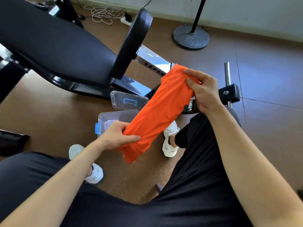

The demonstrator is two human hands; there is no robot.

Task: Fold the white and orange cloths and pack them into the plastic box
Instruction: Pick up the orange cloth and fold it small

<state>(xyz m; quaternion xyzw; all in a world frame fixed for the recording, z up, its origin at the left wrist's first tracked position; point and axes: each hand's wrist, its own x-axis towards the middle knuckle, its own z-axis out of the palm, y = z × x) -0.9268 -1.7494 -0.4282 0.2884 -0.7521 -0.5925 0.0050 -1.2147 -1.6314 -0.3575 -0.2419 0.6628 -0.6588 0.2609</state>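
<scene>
1. Edges: the orange cloth (157, 112) is held in mid-air as a long band, stretched from 7 o'clock to 1 o'clock across the middle of the view. Its long edges are wrinkled and curled inward.
2. The lower end is gripped by the left hand (118, 135), with the thumb laid across the top and the fingers curled beneath. A short tail of fabric hangs loose below that hand.
3. The upper end is pinched by the right hand (203, 90), with the fingers curled over the bunched edge.
4. The box (102, 117) is set open on the floor (49, 104) under the band, at 9 o'clock from its middle. The box's right part is hidden by the fabric.
5. The white cloth (109, 124) is seen inside the box, by the left wall.
6. The lid (118, 99) lies flat on the floor at 12 o'clock from the box, just beside it.
7. Open floor is seen at 3 o'clock from the right hand and at 6 o'clock below the band, between the knees.
8. The bench (57, 49) fills the view from 9 to 12 o'clock. Its metal frame passes behind the band's upper end.
9. A round stand base (191, 36) is seen at 1 o'clock, well apart. A loose cable (105, 13) lies at 12 o'clock by the wall.
</scene>
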